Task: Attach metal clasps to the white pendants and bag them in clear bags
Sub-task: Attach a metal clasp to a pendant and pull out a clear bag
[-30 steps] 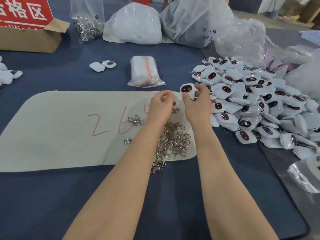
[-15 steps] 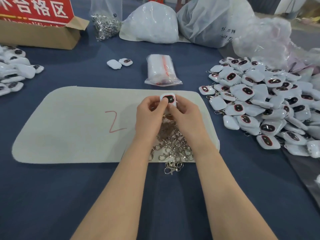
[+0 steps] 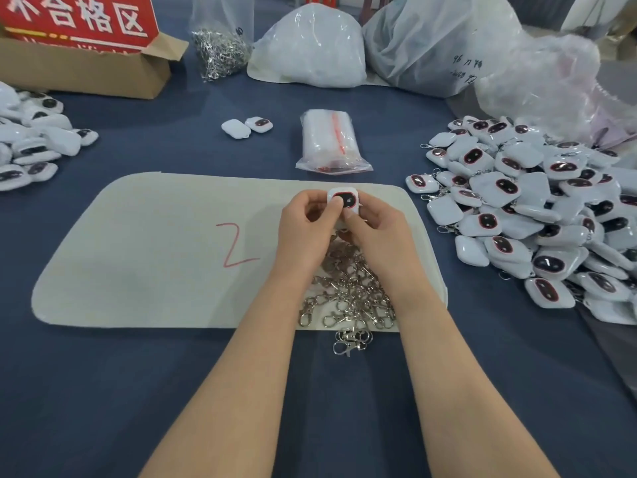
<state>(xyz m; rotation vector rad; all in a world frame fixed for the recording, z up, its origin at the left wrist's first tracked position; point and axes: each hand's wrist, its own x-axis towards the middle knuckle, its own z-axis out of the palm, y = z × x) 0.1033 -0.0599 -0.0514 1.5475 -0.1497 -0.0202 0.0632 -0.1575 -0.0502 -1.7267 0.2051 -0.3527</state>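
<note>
One white pendant (image 3: 351, 195) between left hand (image 3: 305, 232) and right hand (image 3: 377, 236)

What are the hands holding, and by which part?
One white pendant, pinched by both hands: the left hand at its left edge, the right hand at its lower right edge.

One held pendant (image 3: 344, 199), two loose pendants (image 3: 236, 128), two pendant heaps (image 3: 537, 208), one clasp pile (image 3: 351, 288), one bag of clasps (image 3: 220, 51), one pack of clear bags (image 3: 329, 141)
</note>
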